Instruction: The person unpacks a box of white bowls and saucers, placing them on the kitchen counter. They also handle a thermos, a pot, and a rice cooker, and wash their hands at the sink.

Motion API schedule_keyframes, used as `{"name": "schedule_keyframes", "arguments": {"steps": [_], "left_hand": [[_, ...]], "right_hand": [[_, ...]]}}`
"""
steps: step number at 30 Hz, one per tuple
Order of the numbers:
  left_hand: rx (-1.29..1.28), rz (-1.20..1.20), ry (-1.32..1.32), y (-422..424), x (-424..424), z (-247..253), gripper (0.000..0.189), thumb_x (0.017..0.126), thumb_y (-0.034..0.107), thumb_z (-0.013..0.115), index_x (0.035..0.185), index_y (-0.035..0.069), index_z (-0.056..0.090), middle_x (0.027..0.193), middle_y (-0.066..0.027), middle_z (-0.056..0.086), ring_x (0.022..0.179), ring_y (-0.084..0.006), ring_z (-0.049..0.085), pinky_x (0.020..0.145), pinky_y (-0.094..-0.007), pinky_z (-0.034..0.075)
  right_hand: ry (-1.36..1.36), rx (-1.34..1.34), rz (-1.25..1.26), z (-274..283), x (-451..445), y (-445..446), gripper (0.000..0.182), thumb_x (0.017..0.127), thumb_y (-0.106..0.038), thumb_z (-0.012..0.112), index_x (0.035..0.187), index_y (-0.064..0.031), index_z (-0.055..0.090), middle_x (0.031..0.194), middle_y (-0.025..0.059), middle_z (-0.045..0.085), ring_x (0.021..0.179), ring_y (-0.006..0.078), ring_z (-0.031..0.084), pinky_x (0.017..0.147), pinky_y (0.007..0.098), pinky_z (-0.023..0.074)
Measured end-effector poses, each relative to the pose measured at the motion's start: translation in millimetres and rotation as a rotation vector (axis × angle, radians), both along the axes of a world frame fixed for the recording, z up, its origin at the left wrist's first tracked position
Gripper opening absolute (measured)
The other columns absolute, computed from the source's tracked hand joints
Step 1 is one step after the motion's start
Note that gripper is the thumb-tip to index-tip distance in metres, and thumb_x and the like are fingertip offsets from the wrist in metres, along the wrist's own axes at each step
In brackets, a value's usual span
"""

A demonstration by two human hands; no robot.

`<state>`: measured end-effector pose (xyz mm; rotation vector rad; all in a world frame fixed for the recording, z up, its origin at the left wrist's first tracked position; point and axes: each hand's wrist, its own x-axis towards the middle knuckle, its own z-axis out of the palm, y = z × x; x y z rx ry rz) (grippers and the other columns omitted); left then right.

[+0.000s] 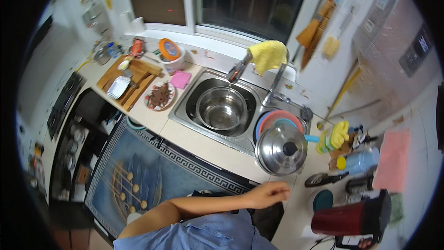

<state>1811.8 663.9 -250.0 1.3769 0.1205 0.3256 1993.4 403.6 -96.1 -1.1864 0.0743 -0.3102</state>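
Note:
My left hand (pixel 269 195) reaches across my body, fingers loosely curled with nothing seen in them. It hovers near the counter edge, below a steel pot lid (pixel 280 149) with a black knob. At the lower right, the fingers of my right hand (pixel 365 242) are around the black handle of a dark red electric kettle (pixel 341 220); the rest of that hand is cut off by the picture's edge. In the left bowl of the steel sink (pixel 180 106) sits a steel pot (pixel 222 109) beneath the tap (pixel 237 71), and a thin stream seems to fall into it.
A yellow cloth (pixel 269 53) hangs over the tap. Colanders (pixel 277 119) lie in the right bowl, partly under the lid. Left of the sink are a plate of brown food strips (pixel 159 96), a pink cloth (pixel 181 79) and a cutting board (pixel 144 67). A yellow bottle (pixel 333 137) stands right.

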Motion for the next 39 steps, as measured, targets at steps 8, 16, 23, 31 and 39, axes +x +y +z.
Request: {"name": "schedule_keyframes", "arguments": {"steps": [8, 16, 23, 31, 39], "left_hand": [[0.081, -0.430, -0.126, -33, -21, 24, 0.027, 0.090, 0.022, 0.048, 0.106, 0.001, 0.049, 0.094, -0.0111, 0.054, 0.088, -0.0171, 0.053, 0.078, -0.0282, 0.042], [0.156, -0.375, 0.062, -47, -62, 3, 0.037, 0.092, 0.033, 0.039, 0.090, -0.003, 0.051, 0.086, -0.0154, 0.059, 0.083, -0.0275, 0.056, 0.071, -0.0365, 0.041], [-0.246, -0.318, 0.405, -41, -80, -6, 0.054, 0.091, 0.046, 0.034, 0.062, 0.005, 0.052, 0.051, -0.0003, 0.047, 0.042, -0.0090, 0.041, 0.040, -0.0217, 0.030], [-0.093, -0.354, 0.461, -60, -117, -35, 0.053, 0.094, 0.045, 0.026, 0.085, 0.000, 0.053, 0.069, -0.0021, 0.051, 0.062, -0.0108, 0.049, 0.051, -0.0240, 0.038], [0.012, -0.552, 0.328, -106, -133, -8, 0.054, 0.095, 0.041, 0.026, 0.063, 0.004, 0.050, 0.048, 0.0007, 0.045, 0.041, -0.0072, 0.041, 0.038, -0.0224, 0.029]], "right_hand": [[0.157, 0.039, -0.107, -83, -139, 78, 0.028, 0.090, -0.031, 0.047, 0.076, -0.0057, 0.051, 0.060, 0.0008, 0.048, 0.049, 0.0089, 0.044, 0.049, 0.0228, 0.0418], [0.200, -0.138, -0.085, -150, -242, 129, 0.031, 0.091, -0.020, 0.045, 0.074, 0.0015, 0.060, 0.070, 0.0068, 0.058, 0.063, 0.0160, 0.052, 0.062, 0.0264, 0.0416], [-0.078, -0.859, -0.168, -127, -298, 107, 0.017, 0.079, -0.009, 0.058, 0.093, -0.0015, 0.062, 0.103, 0.0135, 0.056, 0.099, 0.0285, 0.049, 0.084, 0.0334, 0.0385], [0.110, -1.066, -0.401, -140, -311, 104, 0.052, 0.072, -0.036, 0.065, 0.114, -0.0076, 0.051, 0.129, 0.0201, 0.033, 0.121, 0.0410, 0.025, 0.097, 0.0513, 0.0236], [0.130, -1.097, -0.564, -120, -336, 69, 0.043, 0.069, -0.024, 0.064, 0.106, -0.0047, 0.054, 0.124, 0.0164, 0.040, 0.121, 0.0374, 0.029, 0.097, 0.0498, 0.0216]]}}
